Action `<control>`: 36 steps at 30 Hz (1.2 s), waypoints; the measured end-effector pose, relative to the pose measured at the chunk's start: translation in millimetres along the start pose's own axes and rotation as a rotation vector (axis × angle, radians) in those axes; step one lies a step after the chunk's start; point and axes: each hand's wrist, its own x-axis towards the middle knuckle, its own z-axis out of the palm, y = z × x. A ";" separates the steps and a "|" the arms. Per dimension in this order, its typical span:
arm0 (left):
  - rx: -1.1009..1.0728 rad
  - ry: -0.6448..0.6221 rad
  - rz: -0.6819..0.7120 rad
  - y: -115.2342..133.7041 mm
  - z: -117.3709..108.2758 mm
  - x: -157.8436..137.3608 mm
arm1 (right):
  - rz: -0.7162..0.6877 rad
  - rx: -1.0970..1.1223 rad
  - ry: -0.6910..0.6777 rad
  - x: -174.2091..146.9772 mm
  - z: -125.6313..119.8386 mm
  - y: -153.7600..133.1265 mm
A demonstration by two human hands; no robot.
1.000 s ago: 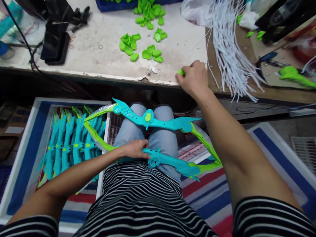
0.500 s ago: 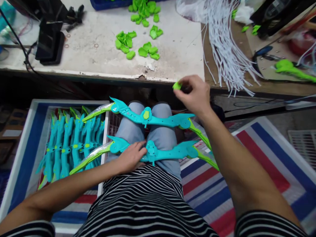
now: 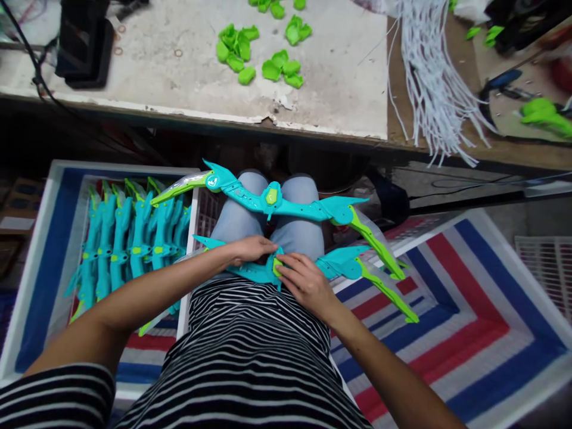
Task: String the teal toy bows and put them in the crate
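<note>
Two turquoise toy bows with lime-green limbs lie across the lap. On the near toy bow, my left hand is closed around the left side of the middle part, fingertips at its top. My right hand pinches a small lime-green plastic cap against the middle of that bow; the fingers partly hide it. Farther out on the knees lies the other toy bow, with a green cap seated at its centre and neither hand touching it.
Several finished-looking bows stand packed in a striped-lined crate on the left. Another striped-lined crate is at the right. On the workbench lie loose green caps, a bundle of white cords and a black device.
My right hand has come down from the bench edge with the green cap to the near bow's centre. My left hand has shifted slightly right and up along that bow.
</note>
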 end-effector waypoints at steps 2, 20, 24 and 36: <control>0.007 -0.016 0.017 -0.7 -1.2 -2.0 | 0.038 -0.015 0.015 -3.1 4.5 -1.5; 0.321 0.137 0.240 -18.9 12.4 3.4 | 0.597 0.021 -0.286 16.1 17.3 2.3; 0.476 0.113 0.273 -15.5 10.3 2.9 | 0.499 -0.058 -0.309 15.0 13.1 3.7; 1.147 0.334 0.390 -31.7 62.2 -30.7 | 0.261 -0.335 0.297 244.3 -84.6 109.9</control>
